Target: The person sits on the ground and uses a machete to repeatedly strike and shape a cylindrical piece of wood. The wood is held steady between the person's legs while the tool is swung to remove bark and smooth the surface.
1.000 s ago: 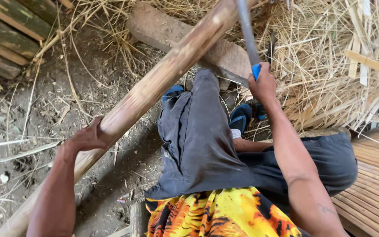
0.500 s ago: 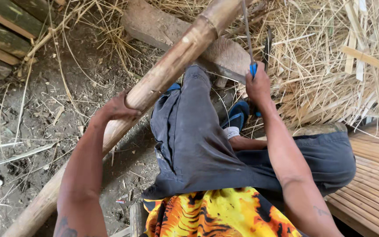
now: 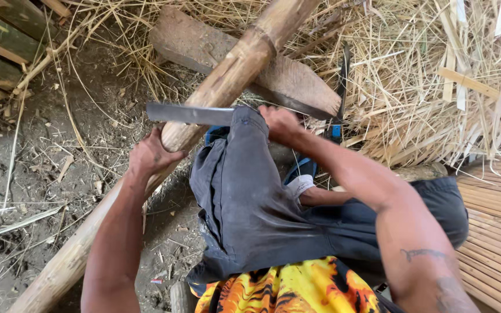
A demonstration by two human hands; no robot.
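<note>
Gripped in the right hand (image 3: 282, 124), a flat-bladed machete (image 3: 189, 114) lies crosswise on the thick bamboo pole (image 3: 227, 81), while the left hand (image 3: 152, 156) is wrapped around the pole just below the blade. That pole slants from the dirt ground (image 3: 36, 162) at lower left up over a wooden chopping block (image 3: 297, 81), beside the raised knee in dark trousers (image 3: 244, 197). 1 more knife (image 3: 342, 87) stands upright behind the block, with dry straw (image 3: 424, 75) to the right and a slatted bamboo mat (image 3: 494, 232) at the edge.

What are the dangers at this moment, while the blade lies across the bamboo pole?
1. The blade lies just above the left hand gripping the bamboo pole; a slip might cut the fingers.
2. The right hand works beside the raised knee, which a glancing stroke may hit.
</note>
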